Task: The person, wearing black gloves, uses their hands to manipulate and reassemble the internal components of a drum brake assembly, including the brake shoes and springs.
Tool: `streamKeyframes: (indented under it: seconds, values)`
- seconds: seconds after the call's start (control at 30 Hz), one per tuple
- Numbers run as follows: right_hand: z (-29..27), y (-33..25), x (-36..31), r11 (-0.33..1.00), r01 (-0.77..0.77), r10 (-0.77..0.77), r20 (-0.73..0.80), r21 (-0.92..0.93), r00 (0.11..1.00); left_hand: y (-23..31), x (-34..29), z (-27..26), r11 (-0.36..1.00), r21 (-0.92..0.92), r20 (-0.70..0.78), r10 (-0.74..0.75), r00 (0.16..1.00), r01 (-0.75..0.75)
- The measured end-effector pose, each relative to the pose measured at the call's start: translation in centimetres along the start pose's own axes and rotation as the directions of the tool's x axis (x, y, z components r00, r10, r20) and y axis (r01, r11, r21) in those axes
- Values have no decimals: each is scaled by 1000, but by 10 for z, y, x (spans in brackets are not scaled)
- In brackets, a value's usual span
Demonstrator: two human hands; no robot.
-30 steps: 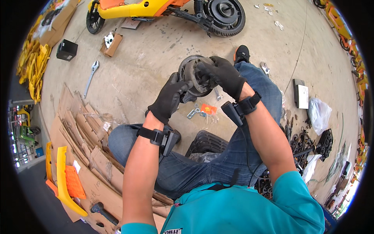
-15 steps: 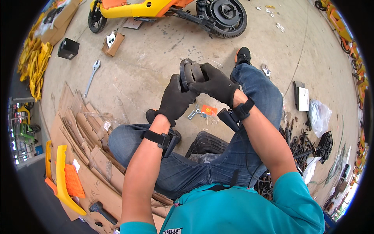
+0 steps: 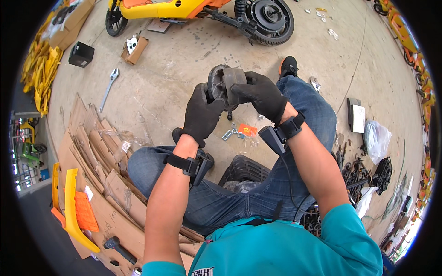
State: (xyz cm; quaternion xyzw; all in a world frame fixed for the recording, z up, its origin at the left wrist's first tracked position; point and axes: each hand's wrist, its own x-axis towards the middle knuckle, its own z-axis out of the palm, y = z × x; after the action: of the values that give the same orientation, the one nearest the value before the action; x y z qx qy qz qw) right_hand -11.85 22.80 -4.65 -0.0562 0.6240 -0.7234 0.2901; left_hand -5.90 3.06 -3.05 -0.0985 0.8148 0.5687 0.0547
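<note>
Both my hands wear black gloves and are raised in front of me over the floor. My left hand (image 3: 201,112) is closed on a round, dark metal plate (image 3: 215,79) that looks like a drum brake backing plate. A small stem points down below it. My right hand (image 3: 264,95) grips a curved, grey-black block like a brake shoe (image 3: 236,79), thumb on its near face. The block lies against the plate's right side; whether the two are joined I cannot tell. Beneath them on the floor are small metal fittings (image 3: 227,135) and an orange packet (image 3: 247,130).
A yellow-orange scooter (image 3: 156,10) with a black rear wheel (image 3: 269,20) stands ahead. To the left lie an adjustable wrench (image 3: 109,89), an open small carton (image 3: 135,50), a black box (image 3: 81,54) and flattened cardboard (image 3: 94,147). Dark metal parts (image 3: 357,177) and a plastic bag (image 3: 377,140) lie right.
My hands have drawn slightly apart. The curved block in my right hand has shifted right and turned, so its broad face and more of the round plate show.
</note>
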Motion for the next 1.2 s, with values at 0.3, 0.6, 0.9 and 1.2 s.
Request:
streamKeyframes:
  seconds: [0.3,0.6,0.9,1.2]
  values:
    - [-8,-6,-1,819,457,-448,112,-346,887,-7,11,-5,974,-220,-107,-75,991,50]
    - [-45,-13,-4,901,405,-431,-201,-158,880,-12,15,-19,834,-531,-156,-270,950,150]
    - [-114,170,28,-9,106,351,97,-994,931,-15,-3,-50,820,-573,-276,-202,940,8]
    - [-187,506,-7,-198,-635,321,-662,-746,678,-9,-18,-50,960,-273,-323,-29,946,-64]
